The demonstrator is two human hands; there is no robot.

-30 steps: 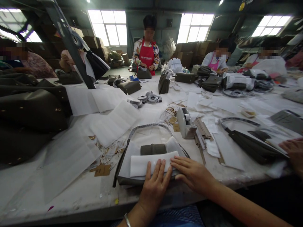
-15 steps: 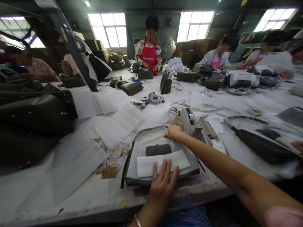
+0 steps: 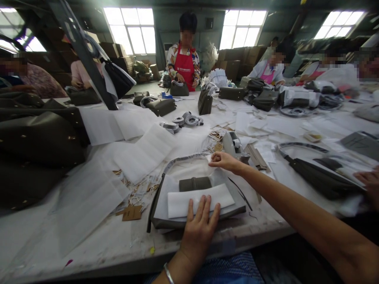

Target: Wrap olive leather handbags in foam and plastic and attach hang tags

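A dark olive handbag (image 3: 166, 223) lies on its side before me, with a white sheet over its upper face and a grey-wrapped handle (image 3: 180, 158) arching away at the back. My left hand (image 3: 200, 221) rests flat with fingers spread on a folded white foam sheet (image 3: 177, 205) on the bag. Just beyond that foam, a dark olive strap piece (image 3: 194, 183) shows. My right hand (image 3: 222, 161) is closed in a pinch at the handle's right end. Something pale and translucent shows at its fingertips, too small to name.
A tape dispenser (image 3: 232, 144) stands just behind my right hand. Left of the bag are loose foam sheets (image 3: 145, 154), brown tags (image 3: 132, 213) and a dark bag pile (image 3: 38, 154). Another handbag (image 3: 322, 177) lies at right, a person's hand (image 3: 370, 181) beside it. Several people work around the table.
My right hand's fingers have curled into a pinch at the handle's end, where they pointed downward before. My left hand stays on the foam. The whole view has shifted slightly.
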